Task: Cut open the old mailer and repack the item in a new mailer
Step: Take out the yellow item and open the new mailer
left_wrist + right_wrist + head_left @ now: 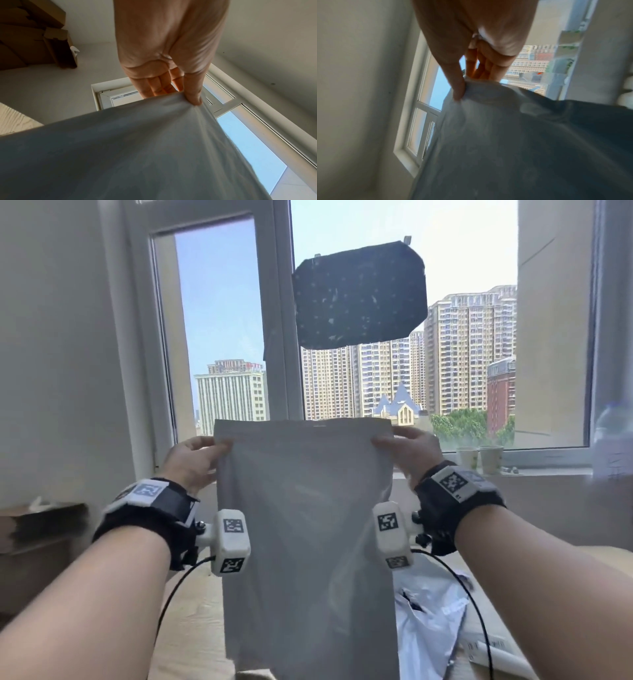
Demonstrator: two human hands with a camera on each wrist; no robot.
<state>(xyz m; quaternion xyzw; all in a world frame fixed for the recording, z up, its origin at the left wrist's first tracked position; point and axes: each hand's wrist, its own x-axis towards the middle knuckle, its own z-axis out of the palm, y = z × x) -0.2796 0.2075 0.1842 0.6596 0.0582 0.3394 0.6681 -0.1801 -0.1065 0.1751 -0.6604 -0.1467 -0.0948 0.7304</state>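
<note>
A plain grey mailer [308,542] hangs upright in front of the window, held up by both top corners. My left hand [195,460] pinches its top left corner, thumb on the near side and fingers behind; the left wrist view shows the thumb [193,97] pressing the grey mailer [137,148]. My right hand [407,453] pinches the top right corner the same way, with its thumb [458,89] on the mailer [505,135]. A crumpled white mailer [428,621] lies on the table to the lower right, partly hidden behind the grey one.
The wooden table [191,611] lies below. Cardboard boxes [37,535] stand at the left wall. Two paper cups [479,458] sit on the window sill, and a clear bottle [613,446] stands at the far right. A white roll [503,659] lies at the table's lower right.
</note>
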